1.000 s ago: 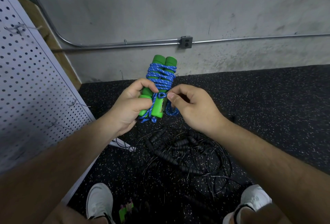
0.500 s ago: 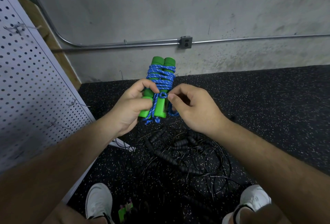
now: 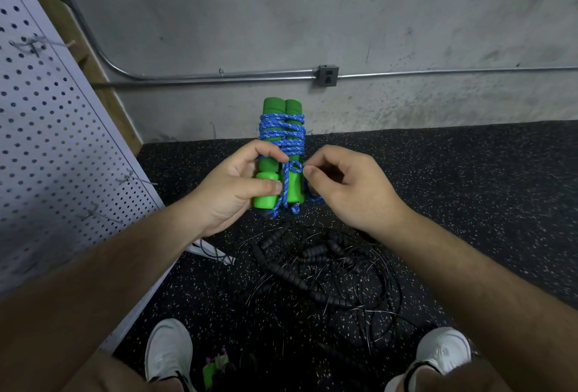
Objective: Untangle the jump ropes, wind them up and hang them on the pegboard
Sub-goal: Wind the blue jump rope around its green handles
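Since the head camera is the only view here, everything comes from that. The left hand [image 3: 231, 191] grips the lower part of the green handles [image 3: 283, 107], thumb pressed across the front and fingers curled round the back. The handles stand upright, side by side, in the air above the floor [image 3: 469, 204], and the blue rope [image 3: 281, 132] is wound round their upper half in tight crossing turns.

The right hand [image 3: 350, 191] sits just right of the bundle with its fingers curled in. Its index tip and thumb are close together, right at the small loop [image 3: 295, 167] where the wrap finishes. Honestly can't tell if it's pinching rope or only touching it. A bit of blue pokes out under that hand too.

What I'd worry about: if that tuck isn't snug, the turns could spring loose once the left hand relaxes, and the whole winding would come apart on the way to the pegboard [image 3: 56, 147] at left. The short tails dangling under the handles could also snag a wire hook [image 3: 137, 179].

The handles look like soft matte foam cylinders with smoother plastic at the bottom. The rope is braided, blue with pale flecks. Below on the speckled rubber floor is the black tangle [image 3: 312, 273], thin glossy cable with ribbed grips. The pegboard is white and perforated.
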